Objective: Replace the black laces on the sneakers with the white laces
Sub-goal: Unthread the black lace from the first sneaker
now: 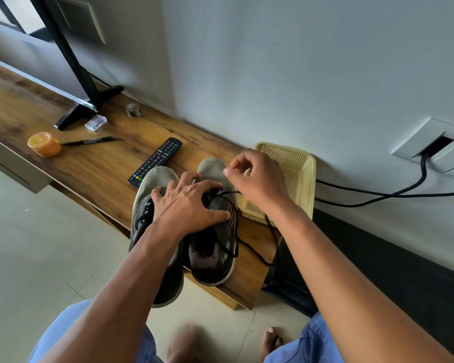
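The left hand [188, 203] lies spread, pressing down both sneakers [210, 226] at the counter [95, 163] edge, while the right hand [254, 176] seems to pinch the black lace [249, 247]. A hard tug could drag the overhanging shoes off, or snag the lace in an eyelet

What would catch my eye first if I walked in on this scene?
Two hands working on a pair of grey knit sneakers at the near end of a wooden shelf: the left hand presses on them, the right hand pulls a black lace. Behind stands a pale yellow mesh plastic basket.
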`<state>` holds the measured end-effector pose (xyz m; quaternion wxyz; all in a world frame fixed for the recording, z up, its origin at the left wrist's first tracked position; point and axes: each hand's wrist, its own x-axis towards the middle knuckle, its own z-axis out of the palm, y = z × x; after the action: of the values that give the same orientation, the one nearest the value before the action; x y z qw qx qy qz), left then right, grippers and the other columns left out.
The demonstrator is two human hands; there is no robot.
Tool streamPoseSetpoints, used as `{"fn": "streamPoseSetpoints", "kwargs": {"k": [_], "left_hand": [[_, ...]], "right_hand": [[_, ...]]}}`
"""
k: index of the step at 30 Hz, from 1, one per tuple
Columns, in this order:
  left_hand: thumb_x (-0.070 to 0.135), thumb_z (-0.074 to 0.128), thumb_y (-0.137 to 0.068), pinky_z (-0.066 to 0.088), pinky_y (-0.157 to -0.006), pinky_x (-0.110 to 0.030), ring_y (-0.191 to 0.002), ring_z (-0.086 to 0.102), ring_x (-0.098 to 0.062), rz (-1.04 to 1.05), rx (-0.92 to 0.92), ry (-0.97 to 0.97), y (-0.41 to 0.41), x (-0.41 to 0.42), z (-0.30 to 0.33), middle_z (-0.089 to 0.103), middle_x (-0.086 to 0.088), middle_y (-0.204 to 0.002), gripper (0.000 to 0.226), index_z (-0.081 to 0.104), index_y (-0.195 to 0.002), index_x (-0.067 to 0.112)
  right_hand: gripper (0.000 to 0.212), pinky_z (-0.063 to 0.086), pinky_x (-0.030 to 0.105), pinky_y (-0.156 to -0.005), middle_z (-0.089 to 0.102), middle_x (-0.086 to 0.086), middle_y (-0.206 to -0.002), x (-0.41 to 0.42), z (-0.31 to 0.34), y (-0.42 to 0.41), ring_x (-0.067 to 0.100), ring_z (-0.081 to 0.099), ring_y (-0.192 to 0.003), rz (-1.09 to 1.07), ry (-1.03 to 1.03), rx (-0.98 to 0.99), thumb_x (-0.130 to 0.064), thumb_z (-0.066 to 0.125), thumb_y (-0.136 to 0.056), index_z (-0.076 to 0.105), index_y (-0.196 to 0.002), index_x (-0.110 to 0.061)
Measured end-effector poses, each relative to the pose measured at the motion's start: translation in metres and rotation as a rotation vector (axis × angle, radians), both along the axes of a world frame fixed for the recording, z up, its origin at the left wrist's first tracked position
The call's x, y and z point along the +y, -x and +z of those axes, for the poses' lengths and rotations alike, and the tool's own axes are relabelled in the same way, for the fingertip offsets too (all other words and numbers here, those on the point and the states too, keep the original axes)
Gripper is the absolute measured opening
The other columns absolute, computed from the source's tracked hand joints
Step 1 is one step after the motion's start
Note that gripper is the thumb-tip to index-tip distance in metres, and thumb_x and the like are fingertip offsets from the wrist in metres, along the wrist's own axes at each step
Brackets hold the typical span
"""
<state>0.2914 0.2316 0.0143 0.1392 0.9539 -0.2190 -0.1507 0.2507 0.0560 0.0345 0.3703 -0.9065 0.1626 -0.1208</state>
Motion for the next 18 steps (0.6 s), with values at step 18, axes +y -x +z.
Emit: {"fn": "streamPoseSetpoints", "kwargs": {"k": [18], "left_hand": [[0.089, 0.062, -0.066, 0.027, -0.113, -0.057, -0.141, 0.039, -0.021, 0.031, -0.016, 0.028, 0.000, 0.000, 0.001, 0.034, 0.016, -0.154, 0.085, 0.041, -0.143, 0.060]], "right_hand": [[0.025, 0.056, 0.031, -0.078, 0.070, -0.006, -0.065, -0.001, -0.006, -0.003, 0.009, 0.070, -0.074, 0.095, -0.414, 0.135, -0.026, 0.082, -0.089, 0.075, -0.073, -0.008]]}}
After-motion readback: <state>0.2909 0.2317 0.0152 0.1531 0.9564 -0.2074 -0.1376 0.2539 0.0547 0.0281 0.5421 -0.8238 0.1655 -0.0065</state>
